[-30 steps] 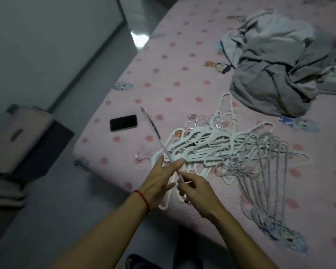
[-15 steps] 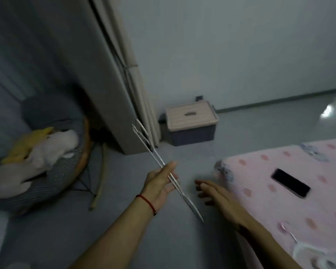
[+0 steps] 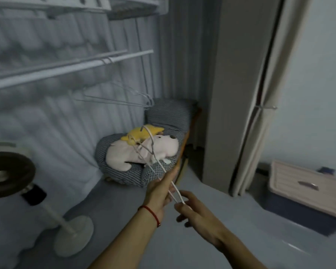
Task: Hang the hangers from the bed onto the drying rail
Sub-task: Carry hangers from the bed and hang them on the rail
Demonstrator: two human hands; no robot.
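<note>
While carrying: the left hand lies along the hangers, fingers nearly straight and pressed to the wires, thumb hidden behind them, so whether it truly clamps them I cannot tell.
Right hand: the right hand pinches the lower white end of the hangers between thumb and fingertips, the other fingers loose.
Hangers: a thin bundle, seemingly two, slanting up and away from the hands, hooks uppermost, in front of the plush toys on the striped cushion.
Drying rail: the drying rail runs across the upper left, well above the hooks; hung hangers already dangle from it.
Doing it well: I judge the hooks should be turned open-side toward the rail, raised over it beside those already hung, then lowered until the wire bears.
Risk: the hooks may tangle together, so separate them first.
Surroundings: a fan stands at left, a lidded storage box at right.
</note>
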